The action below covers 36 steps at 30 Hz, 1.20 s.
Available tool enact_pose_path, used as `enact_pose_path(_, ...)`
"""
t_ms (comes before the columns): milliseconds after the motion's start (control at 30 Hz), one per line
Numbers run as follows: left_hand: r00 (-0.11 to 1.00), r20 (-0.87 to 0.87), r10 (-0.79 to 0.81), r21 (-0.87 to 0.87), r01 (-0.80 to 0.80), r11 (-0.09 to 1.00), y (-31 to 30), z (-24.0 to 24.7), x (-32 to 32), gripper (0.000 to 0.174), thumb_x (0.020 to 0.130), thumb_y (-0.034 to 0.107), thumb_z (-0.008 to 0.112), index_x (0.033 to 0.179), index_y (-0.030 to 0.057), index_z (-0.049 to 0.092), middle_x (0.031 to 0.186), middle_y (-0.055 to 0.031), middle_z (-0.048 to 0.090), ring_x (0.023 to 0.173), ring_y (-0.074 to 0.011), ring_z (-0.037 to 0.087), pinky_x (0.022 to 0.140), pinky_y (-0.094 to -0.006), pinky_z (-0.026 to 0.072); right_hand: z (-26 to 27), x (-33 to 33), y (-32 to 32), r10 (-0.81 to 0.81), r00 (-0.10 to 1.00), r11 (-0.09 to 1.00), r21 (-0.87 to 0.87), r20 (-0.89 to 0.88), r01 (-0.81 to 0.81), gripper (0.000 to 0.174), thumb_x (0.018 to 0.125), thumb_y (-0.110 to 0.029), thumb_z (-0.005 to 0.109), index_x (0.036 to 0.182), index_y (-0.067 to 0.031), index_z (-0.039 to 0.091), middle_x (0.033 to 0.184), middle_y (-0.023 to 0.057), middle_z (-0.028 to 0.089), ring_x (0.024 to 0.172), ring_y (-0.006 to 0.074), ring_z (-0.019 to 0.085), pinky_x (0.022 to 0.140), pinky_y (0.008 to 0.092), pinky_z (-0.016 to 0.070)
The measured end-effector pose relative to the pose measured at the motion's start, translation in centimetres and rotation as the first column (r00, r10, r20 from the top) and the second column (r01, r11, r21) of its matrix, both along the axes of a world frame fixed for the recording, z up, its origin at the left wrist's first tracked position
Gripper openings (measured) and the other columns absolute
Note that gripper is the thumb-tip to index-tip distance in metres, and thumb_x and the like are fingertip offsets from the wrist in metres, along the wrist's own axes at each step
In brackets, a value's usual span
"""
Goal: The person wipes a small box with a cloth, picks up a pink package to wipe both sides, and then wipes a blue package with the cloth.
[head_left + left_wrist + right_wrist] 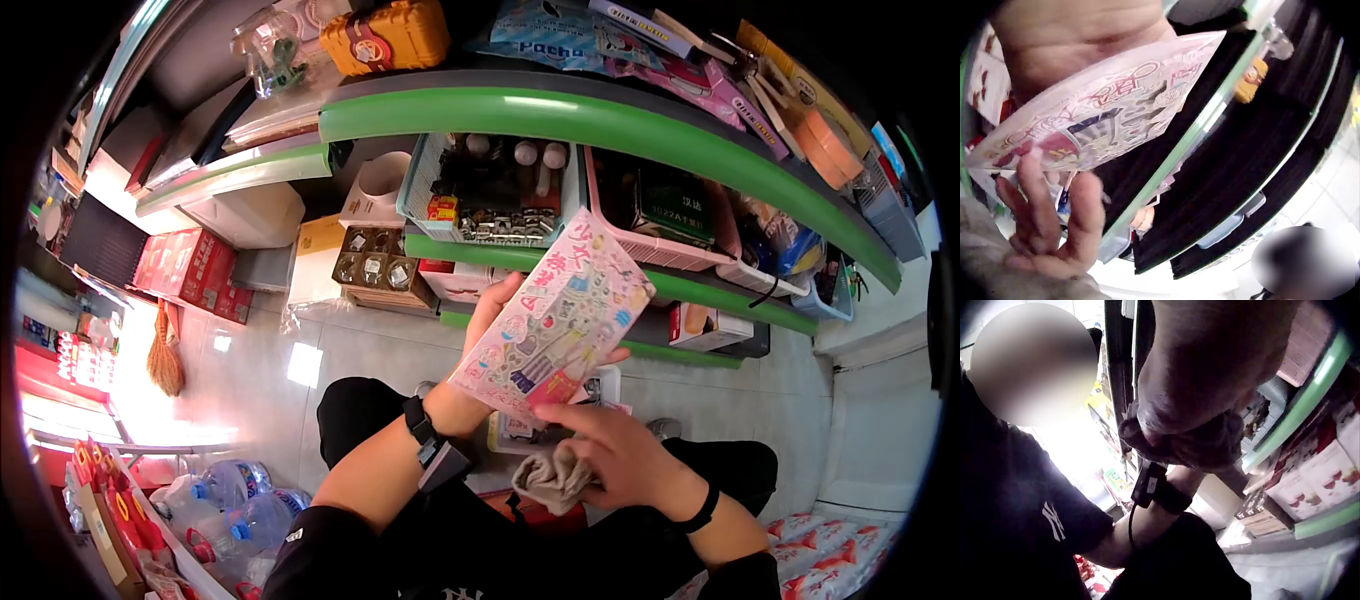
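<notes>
My left hand [487,312] grips a thin pink printed booklet [552,318] from behind, its thumb side along the left edge and fingertips showing past the right edge. Large red-pink characters and small colourful drawings cover the side facing up, held at a tilt. A crumpled grey-brown cloth [553,480] is held in my right hand [635,455], just under the booklet. One finger of that hand reaches to the booklet's lower edge. In the left wrist view, the booklet [1116,119] lies between the left palm and the right fingertips [1088,197].
Green-edged shelves [560,115] stand in front, carrying a blue basket [415,190] and a pink basket [690,255]. A white tray [607,385] sits below the booklet, between my knees. Large plastic bottles [265,520] stand at lower left, and a broom [165,355] behind them.
</notes>
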<state>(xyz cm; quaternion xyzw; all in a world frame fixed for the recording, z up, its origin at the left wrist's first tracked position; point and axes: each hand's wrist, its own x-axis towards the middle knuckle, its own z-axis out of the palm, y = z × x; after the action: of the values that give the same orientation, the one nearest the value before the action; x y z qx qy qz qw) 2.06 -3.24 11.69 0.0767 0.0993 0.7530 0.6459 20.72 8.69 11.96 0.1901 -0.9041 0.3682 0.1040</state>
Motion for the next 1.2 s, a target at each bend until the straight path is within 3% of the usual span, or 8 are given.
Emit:
enact_pose_path(167,0.802,0.566,-0.193,0.247,0.059,0.967,0.2,-1.0,-0.2,0.09,0.098,0.067,0.05,0.164,0.0102,0.028,0.167,-0.0248,0.027,0.145,-0.0558,0.036,0.117,-0.0686,0.0324,-2.8,2.5,1.6,-0.283,0.938,0.731,-0.588,0.201,0.346,0.061,0.089,-0.023,0.074,0.141,-0.0056,0.047,0.135,0.0135,0.057,0.115,0.0269,0.063,0.096,0.0407,0.0531)
enact_pose_path(333,0.98,0.188,-0.07,0.026,0.066,0.997,0.5,-1.3,0.0,0.095,0.096,0.068,0.052,0.166,0.0117,0.021,0.164,-0.0283,0.029,0.142,-0.0638,0.034,0.109,-0.0681,0.0441,-1.9,1.0,4.8,-0.431,0.81,0.189,-0.838,0.397,0.512,0.049,0.104,-0.031,0.053,0.142,0.0005,0.048,0.12,0.0115,0.063,0.099,0.0204,0.064,0.087,0.0353,0.0534)
enact_pose_path(467,0.99,0.116,-0.084,0.045,0.079,0.996,1.0,-1.7,0.1,0.096,0.095,0.066,0.055,0.165,0.0103,0.021,0.163,-0.0285,0.031,0.142,-0.0641,0.034,0.104,-0.071,0.0463,-0.9,-0.1,5.3,-0.602,0.704,0.2,-0.783,0.376,0.589,0.049,0.103,-0.019,0.054,0.148,0.0002,0.043,0.134,0.0113,0.059,0.115,0.0176,0.061,0.101,0.0324,0.0484)
enact_pose_path(633,0.93,0.349,-0.118,0.083,0.095,0.992,1.5,-3.2,-0.1,0.093,0.096,0.065,0.052,0.165,0.0098,0.023,0.162,-0.0295,0.031,0.142,-0.0618,0.036,0.108,-0.0717,0.0421,-0.8,-0.2,3.7,-0.68,0.731,0.592,-0.542,0.061,0.596,0.043,0.094,-0.013,0.069,0.131,-0.0008,0.053,0.125,0.0133,0.061,0.109,0.0249,0.063,0.093,0.0372,0.0517)
enact_pose_path(700,0.817,0.574,-0.058,0.035,0.046,0.998,2.1,-3.8,-0.1,0.095,0.095,0.069,0.05,0.166,0.0116,0.022,0.162,-0.0314,0.03,0.14,-0.064,0.037,0.111,-0.0738,0.0373,-1.3,-0.1,3.6,-0.591,0.761,0.806,-0.155,-0.267,0.572,0.044,0.087,-0.014,0.076,0.124,-0.002,0.057,0.118,0.0144,0.061,0.104,0.0295,0.064,0.088,0.0387,0.053)
enact_pose_path(800,0.991,0.114,-0.068,-0.058,0.075,0.995,3.2,-3.2,1.3,0.096,0.094,0.071,0.048,0.165,0.0112,0.023,0.161,-0.0298,0.034,0.14,-0.0596,0.04,0.111,-0.0721,0.038,-0.3,-0.4,0.2,-0.381,0.895,0.916,0.038,-0.233,0.4,0.048,0.076,-0.02,0.082,0.116,-0.0038,0.06,0.107,0.0132,0.057,0.095,0.0324,0.062,0.081,0.04,0.0521)
enact_pose_path(1133,0.995,-0.064,-0.076,-0.113,0.068,0.991,3.1,-2.9,3.1,0.09,0.096,0.065,0.048,0.16,0.0045,0.033,0.156,-0.0274,0.043,0.136,-0.0492,0.05,0.115,-0.0605,0.0408,-1.1,-1.0,0.3,-0.44,0.859,0.885,0.033,-0.262,0.464,0.044,0.072,-0.02,0.082,0.107,-0.0038,0.06,0.097,0.0089,0.054,0.088,0.0285,0.06,0.074,0.0407,0.0493)
enact_pose_path(1200,0.982,0.181,-0.055,-0.006,0.057,0.998,3.0,-4.3,2.5,0.077,0.096,0.054,0.052,0.151,0.0009,0.045,0.147,-0.0258,0.054,0.13,-0.045,0.056,0.113,-0.0547,0.0449,-0.8,-1.0,1.0,-0.473,0.827,0.863,0.028,-0.302,0.504,0.045,0.07,-0.019,0.082,0.105,-0.0039,0.059,0.097,0.0099,0.055,0.087,0.0299,0.06,0.074,0.0419,0.0495)
